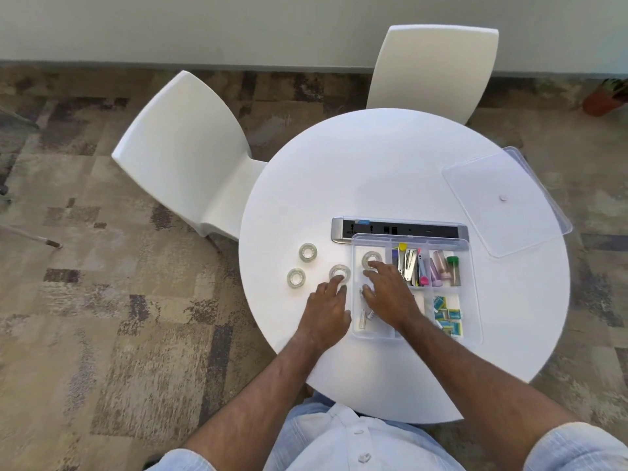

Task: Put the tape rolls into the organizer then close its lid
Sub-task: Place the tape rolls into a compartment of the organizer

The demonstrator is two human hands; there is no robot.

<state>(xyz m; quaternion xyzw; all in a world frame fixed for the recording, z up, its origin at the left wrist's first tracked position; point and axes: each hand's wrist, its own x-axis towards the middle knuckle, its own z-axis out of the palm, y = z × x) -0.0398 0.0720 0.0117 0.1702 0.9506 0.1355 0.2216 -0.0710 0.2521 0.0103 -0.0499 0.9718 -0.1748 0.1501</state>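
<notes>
A clear plastic organizer [474,266] lies open on the round white table [373,171]. One clear tape roll [371,257] rests in its far-left compartment, with the fingertips of my right hand [387,294] touching it, fingers spread. Three more tape rolls lie on the table left of the organizer: one [308,252] farthest back, one [296,277] at the left, and one [339,272] nearest the box. My left hand [328,309] reaches to that nearest roll, its fingertips on the near rim. The clear lid [506,202] lies apart at the table's far right edge.
A grey and black power strip [390,228] sits just behind the organizer. The other compartments hold a stapler, markers, tubes and small blue packets. Two white chairs [190,158] stand at the table's left and back. A potted plant stands on the floor at far right.
</notes>
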